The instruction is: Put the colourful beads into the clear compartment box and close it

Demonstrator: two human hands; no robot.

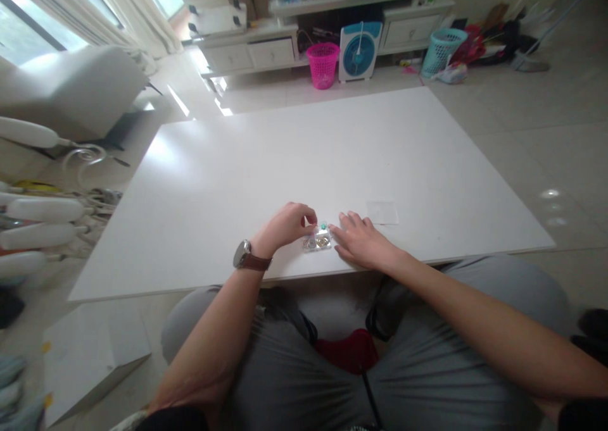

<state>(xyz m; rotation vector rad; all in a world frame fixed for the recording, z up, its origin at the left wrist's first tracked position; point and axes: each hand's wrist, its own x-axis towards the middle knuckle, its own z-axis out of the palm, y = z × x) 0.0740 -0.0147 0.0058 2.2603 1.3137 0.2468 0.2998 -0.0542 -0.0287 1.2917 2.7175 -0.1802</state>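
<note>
A small clear compartment box (316, 240) sits near the front edge of the white table (285, 159). Ring-like and gold-coloured small pieces lie in its front compartments, and a green piece (323, 226) shows at the back right. My left hand (291, 224), with a watch on its wrist, is at the box's left side. Its thumb and forefinger are bent together over the back left compartment; anything pinched there is too small to make out. My right hand (361, 240) lies flat, fingers apart, its index fingertip at the box's right edge. Beyond it rests a clear flat lid-like square (382, 213).
My legs (294, 368) are under the table's front edge. On the floor beyond stand a pink basket (323, 67), a blue fan (360, 52) and a light-blue basket (441, 52). A white metal rack-like piece (47, 209) is at the left.
</note>
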